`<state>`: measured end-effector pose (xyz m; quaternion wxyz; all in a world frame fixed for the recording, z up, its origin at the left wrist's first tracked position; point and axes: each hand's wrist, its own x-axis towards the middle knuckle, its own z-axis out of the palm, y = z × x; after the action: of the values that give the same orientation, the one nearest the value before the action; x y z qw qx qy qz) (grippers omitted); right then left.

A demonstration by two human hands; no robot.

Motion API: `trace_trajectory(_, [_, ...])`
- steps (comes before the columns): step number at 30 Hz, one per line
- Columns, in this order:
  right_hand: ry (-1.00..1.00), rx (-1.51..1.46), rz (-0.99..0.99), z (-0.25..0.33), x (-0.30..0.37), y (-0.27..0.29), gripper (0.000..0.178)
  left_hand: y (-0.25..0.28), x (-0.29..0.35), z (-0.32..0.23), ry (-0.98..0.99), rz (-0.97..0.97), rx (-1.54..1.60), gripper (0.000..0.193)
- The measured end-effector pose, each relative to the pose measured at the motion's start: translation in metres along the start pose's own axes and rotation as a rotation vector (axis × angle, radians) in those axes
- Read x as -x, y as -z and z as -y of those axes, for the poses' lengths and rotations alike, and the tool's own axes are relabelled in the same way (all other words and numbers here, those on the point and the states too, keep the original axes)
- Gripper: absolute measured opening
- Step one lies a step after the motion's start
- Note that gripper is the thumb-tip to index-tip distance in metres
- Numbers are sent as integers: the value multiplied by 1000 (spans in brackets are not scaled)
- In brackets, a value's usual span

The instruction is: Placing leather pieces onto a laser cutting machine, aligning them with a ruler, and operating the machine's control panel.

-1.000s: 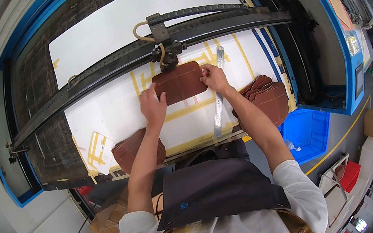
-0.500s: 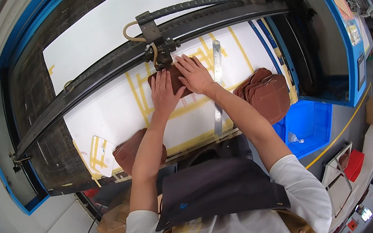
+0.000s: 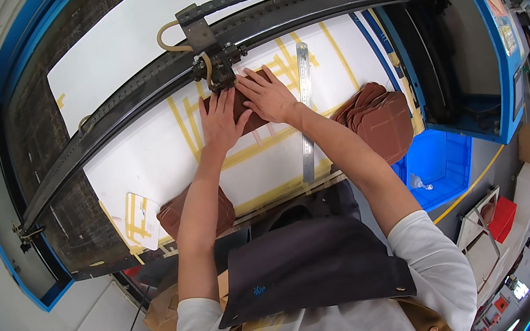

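**Seat the leather piece under the cutter head**

Press your left hand [image 3: 221, 119] and right hand [image 3: 268, 94] flat on the brown leather piece [image 3: 244, 106], which lies on the white surface [image 3: 142, 162] just below the laser head [image 3: 219, 70]. Fingers [image 3: 252, 80] are spread open, gripping nothing. Keep it square to the yellow tape guides [image 3: 187, 119].

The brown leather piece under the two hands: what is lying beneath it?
The brown leather piece lies on the white bed sheet with yellow tape lines. Both hands, left hand and right hand, cover most of it, so the marks directly beneath are hidden.
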<state>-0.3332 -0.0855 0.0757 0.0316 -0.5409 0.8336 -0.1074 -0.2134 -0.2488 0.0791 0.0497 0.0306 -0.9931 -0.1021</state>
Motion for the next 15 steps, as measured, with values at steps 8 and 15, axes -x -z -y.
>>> trace_trajectory(8, [54,-47,40,-2,18,2,60,4,19,-9,-74,-8,73,78])
trace_trajectory(15, [-110,47,37,-5,32,5,68,2,37,-17,71,-65,69,72])
